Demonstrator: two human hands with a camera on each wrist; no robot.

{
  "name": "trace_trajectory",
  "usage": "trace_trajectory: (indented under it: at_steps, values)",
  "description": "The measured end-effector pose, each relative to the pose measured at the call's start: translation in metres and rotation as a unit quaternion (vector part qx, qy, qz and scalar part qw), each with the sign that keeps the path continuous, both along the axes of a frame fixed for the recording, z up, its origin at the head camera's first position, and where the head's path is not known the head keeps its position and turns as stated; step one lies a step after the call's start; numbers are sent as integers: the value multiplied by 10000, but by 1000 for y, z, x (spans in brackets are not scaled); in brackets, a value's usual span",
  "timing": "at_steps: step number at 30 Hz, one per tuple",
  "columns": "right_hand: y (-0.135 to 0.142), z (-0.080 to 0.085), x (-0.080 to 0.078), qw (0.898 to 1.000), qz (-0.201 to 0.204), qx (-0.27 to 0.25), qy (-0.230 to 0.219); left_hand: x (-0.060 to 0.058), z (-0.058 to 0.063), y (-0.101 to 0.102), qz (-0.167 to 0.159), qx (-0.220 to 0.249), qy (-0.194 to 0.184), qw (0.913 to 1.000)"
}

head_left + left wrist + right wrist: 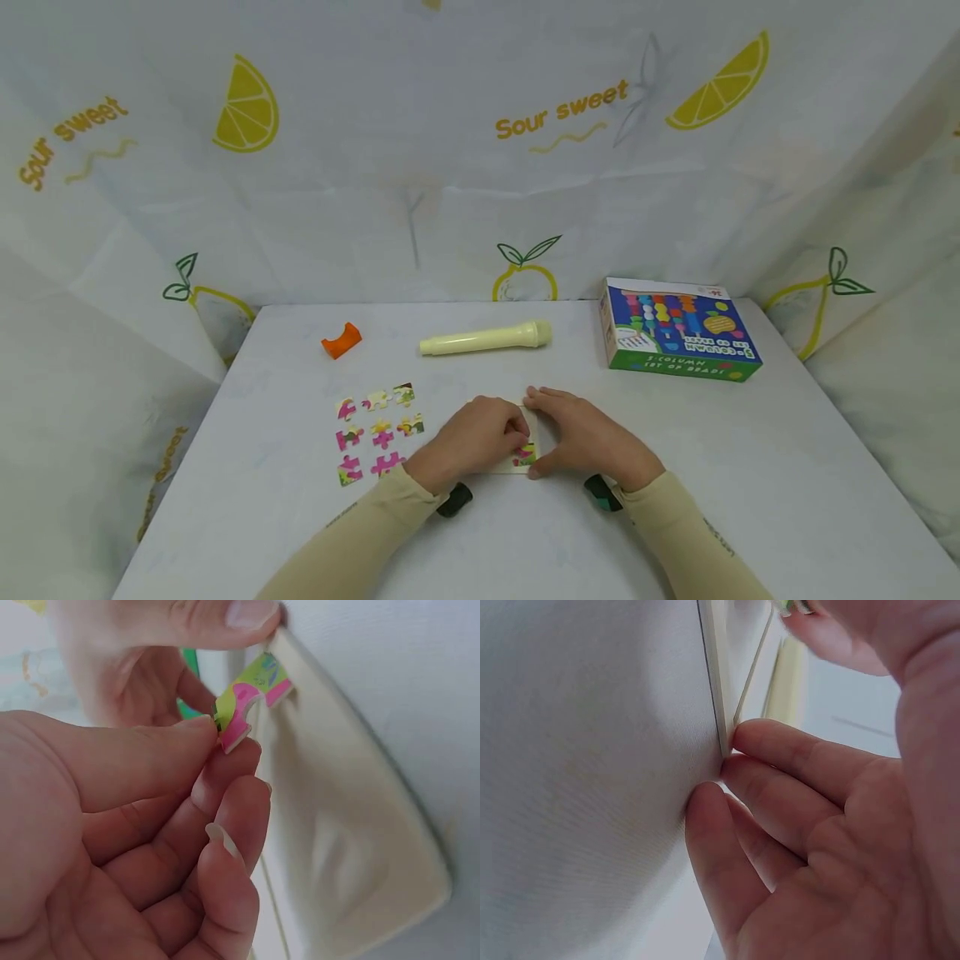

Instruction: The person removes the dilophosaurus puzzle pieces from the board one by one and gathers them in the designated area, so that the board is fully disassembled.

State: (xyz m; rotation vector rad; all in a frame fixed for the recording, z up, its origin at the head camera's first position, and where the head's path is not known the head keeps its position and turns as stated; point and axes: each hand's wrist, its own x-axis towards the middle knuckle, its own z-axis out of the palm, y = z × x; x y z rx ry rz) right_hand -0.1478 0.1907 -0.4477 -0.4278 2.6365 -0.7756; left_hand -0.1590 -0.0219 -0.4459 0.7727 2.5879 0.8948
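In the head view my left hand (480,433) is over a pale puzzle tray (510,469). Thumb and index finger pinch a pink-and-green jigsaw piece (240,709) at the tray's corner in the left wrist view; the other fingers curl loosely below. My right hand (596,439) spans the tray's right side, thumb at the near corner and fingers at the far one. Its fingertips (754,735) touch the tray's edge in the right wrist view. My left hand hides much of the tray's inside.
Several loose jigsaw pieces (382,432) lie in rows on the white table (262,450), left of the tray. Behind them are an orange curved block (342,341) and a cream microphone-shaped tube (483,338). A bead-set box (678,331) stands at the back right.
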Motion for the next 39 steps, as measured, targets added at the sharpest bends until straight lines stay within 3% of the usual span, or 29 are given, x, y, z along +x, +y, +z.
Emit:
trace_trajectory:
  at_steps: [4, 10, 15, 19, 24, 39]
  values:
    - [-1, -1, -2, 10000, -21, 69, -12, -4, 5, -15, 115, 84, -116, 9998]
    - [2, -1, -3, 9998, -26, 196, -29, -6, 16, -54, 550, 83, -187, 9983]
    - [9, -1, -4, 9998, -12, 214, -4, -2, 22, -85, 769, 79, -180, 9968]
    - [12, -3, -6, 9998, 32, 181, 22, 4, 20, -101, 878, 42, -371, 9954]
    - [15, -3, -5, 9998, -19, 207, 17, 7, 16, -109, 885, -8, -478, 9949]
    - [15, -5, -4, 10000, 14, 84, 38, 8, 1, -118, 859, -47, -295, 9959]
